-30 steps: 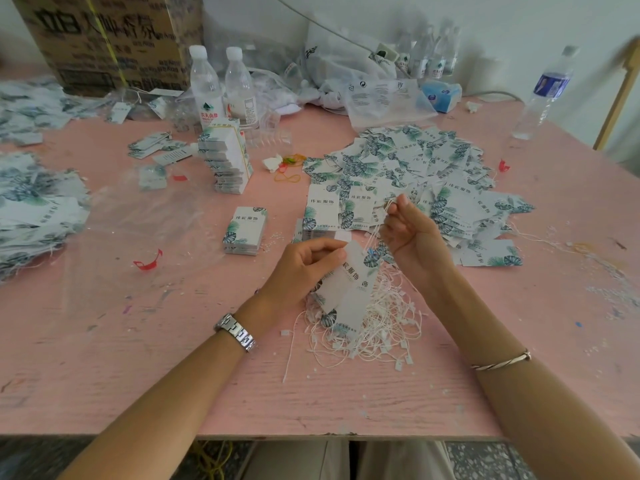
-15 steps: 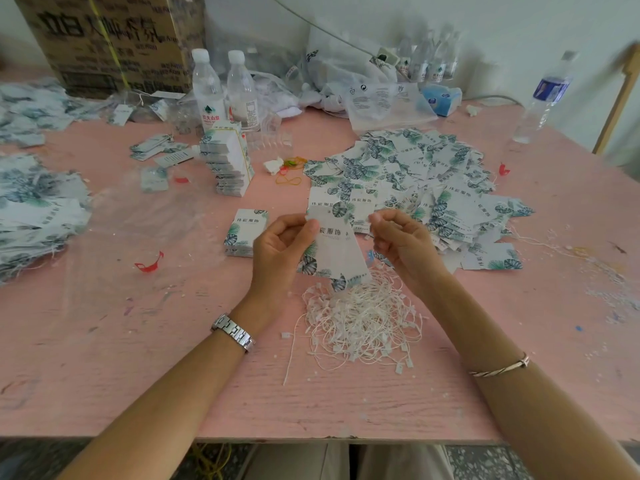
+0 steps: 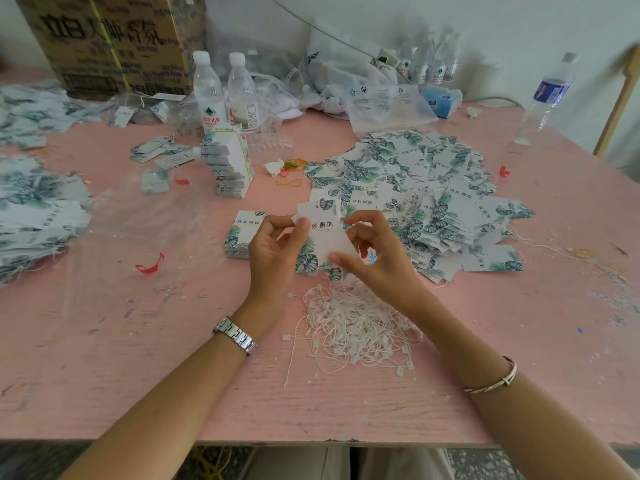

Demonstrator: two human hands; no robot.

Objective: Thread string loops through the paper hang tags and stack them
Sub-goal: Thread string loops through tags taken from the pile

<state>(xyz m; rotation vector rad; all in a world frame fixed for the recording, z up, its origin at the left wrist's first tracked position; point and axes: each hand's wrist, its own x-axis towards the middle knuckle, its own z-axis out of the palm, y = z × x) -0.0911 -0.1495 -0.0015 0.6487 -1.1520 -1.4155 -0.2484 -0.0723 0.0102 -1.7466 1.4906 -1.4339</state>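
Head view shows left hand (image 3: 273,251) and right hand (image 3: 377,261) pinching one hang tag (image 3: 325,240); keeping it flat and steady should ease threading from the string pile (image 3: 356,323).

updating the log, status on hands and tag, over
Left hand pinches hang tag at its top left corner. Right hand grips its right edge. String through it: cannot tell. String pile lies near the wrists, not blocking.

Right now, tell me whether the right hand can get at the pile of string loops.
Probably yes: the pile of string loops lies close to the right hand, with nothing between. Its fingers pinch the hang tag, so it must let go; the left hand holds it too.
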